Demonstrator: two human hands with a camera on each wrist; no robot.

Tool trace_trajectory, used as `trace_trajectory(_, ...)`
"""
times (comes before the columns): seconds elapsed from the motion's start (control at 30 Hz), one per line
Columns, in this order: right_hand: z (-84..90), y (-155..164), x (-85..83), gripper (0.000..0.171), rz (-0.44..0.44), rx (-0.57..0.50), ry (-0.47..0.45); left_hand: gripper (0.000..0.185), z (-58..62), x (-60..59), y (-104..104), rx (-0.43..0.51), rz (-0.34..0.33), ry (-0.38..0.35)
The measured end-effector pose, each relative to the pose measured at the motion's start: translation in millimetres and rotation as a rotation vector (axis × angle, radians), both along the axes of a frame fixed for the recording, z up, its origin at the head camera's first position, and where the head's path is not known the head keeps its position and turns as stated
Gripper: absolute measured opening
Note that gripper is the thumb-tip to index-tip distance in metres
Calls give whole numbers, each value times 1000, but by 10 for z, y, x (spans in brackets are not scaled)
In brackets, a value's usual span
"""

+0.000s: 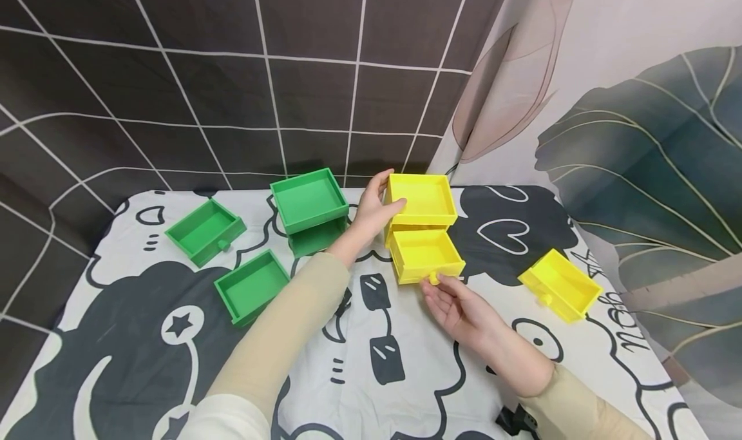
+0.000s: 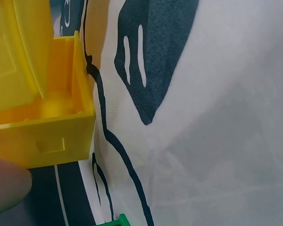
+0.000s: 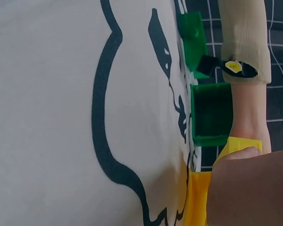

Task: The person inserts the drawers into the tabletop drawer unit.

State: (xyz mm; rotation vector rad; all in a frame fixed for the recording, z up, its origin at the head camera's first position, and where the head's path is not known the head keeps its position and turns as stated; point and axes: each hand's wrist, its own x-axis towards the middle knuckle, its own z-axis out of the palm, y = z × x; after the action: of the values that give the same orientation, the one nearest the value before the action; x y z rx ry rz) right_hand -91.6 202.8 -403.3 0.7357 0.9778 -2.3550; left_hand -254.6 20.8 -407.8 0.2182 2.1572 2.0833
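we have our left hand [image 1: 371, 211] wrapped on the left side of the yellow cabinet [image 1: 422, 198], thumb laid over its upper front edge and fingers behind the far corner, a moderately wide clasp that looks meant to keep the light frame from sliding on the cloth. the cabinet stands near the back of the table [image 1: 585, 363], on its black-and-white cartoon-print cloth, just right of the green cabinet [image 1: 310, 201]. its lower yellow drawer [image 1: 426, 254] is pulled partly out toward us, open side up and with nothing in it, and its small knob [image 1: 433, 277] sits at the front lip. our right hand [image 1: 458, 308] lies palm up just below that knob, fingers nearly straight and relaxed, the fingertips touching or almost touching it; we cannot tell whether thumb and forefinger pinch it, and the right wrist view is mostly blocked by the hand itself. a second yellow drawer [image 1: 559, 285] lies loose well to the right, and two green drawers [image 1: 204, 230] [image 1: 252, 285] lie loose to the left of the green cabinet, as if each colour's parts are kept on their own side.
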Motion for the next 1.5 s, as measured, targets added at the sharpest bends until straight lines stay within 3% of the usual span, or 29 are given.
trace_trajectory(0.33,4,-11,-68,30,-6,-43,51,71,-20,-11,17,25,1,-2)
trace_trajectory(0.93,-5,-85,-128,30,-15,-3,60,70,-15,-11,10,-8,2,-9)
trace_trajectory(1.5,-35,-119,-340,28,-25,19,44,70,-25,-15,7,7,0,8)
